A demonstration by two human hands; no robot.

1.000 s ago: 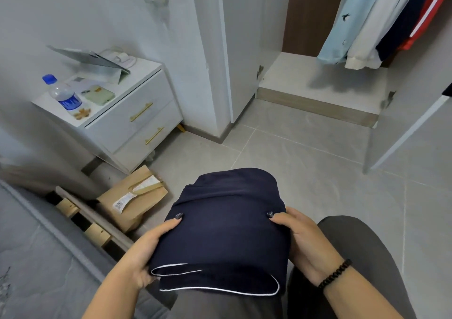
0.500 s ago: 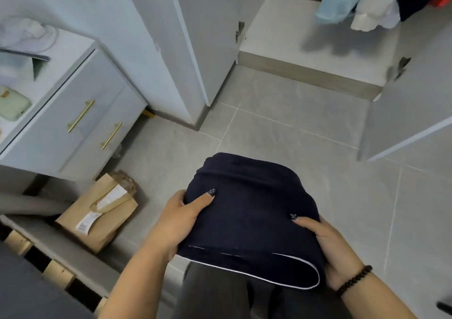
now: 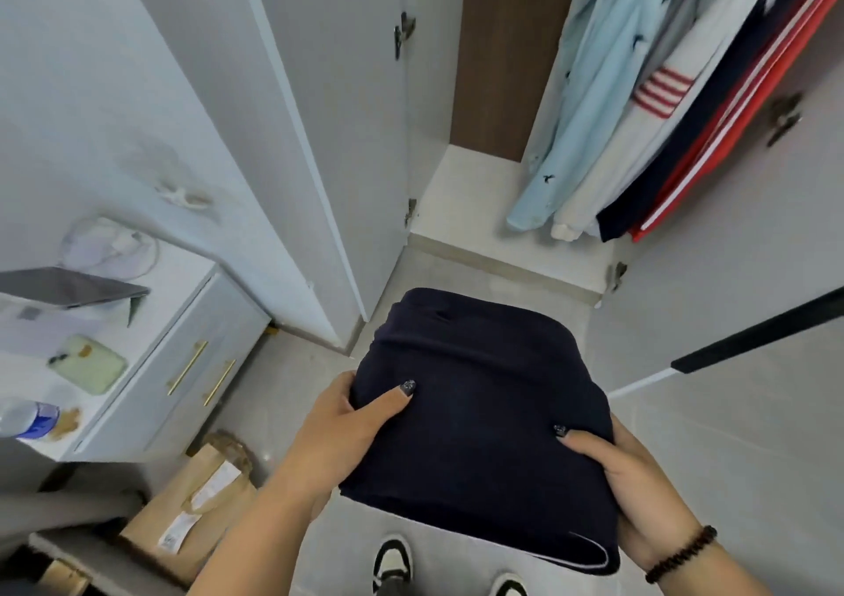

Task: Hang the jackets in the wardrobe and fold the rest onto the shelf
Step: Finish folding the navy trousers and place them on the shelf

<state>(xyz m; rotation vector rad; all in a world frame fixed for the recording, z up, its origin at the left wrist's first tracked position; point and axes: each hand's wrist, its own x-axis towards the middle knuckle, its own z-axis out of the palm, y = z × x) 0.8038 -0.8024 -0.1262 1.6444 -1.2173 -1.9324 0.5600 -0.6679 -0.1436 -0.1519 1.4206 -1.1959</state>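
While the folded navy garment (image 3: 484,413) is carried between both hands, it sits level in front of the body, above the floor and short of the open wardrobe (image 3: 484,193). The left hand (image 3: 338,440) grips the left edge, thumb laid flat on top and fingers curled beneath. The right hand (image 3: 625,481) grips the right edge the same way, thumb on top, fingers hidden under the cloth. A white-piped hem shows at the near lower corner, so the layers are open toward the body.

Beyond the hands, the wardrobe base (image 3: 461,212) lies ahead; hung jackets (image 3: 639,107) occupy the space above it to the right. Left of the left hand stands a nightstand (image 3: 182,344); below that hand, a brown paper bag (image 3: 196,508) rests on the floor.

Judgement: the step in hand is placing the fold. To do it well, both grips should hold even pressure so the layers do not slide, the bundle should be kept flat, and it should be set down far edge first, clear of the hanging sleeves. Fingers should be drawn out sideways from underneath, not pulled back, to keep the fold square
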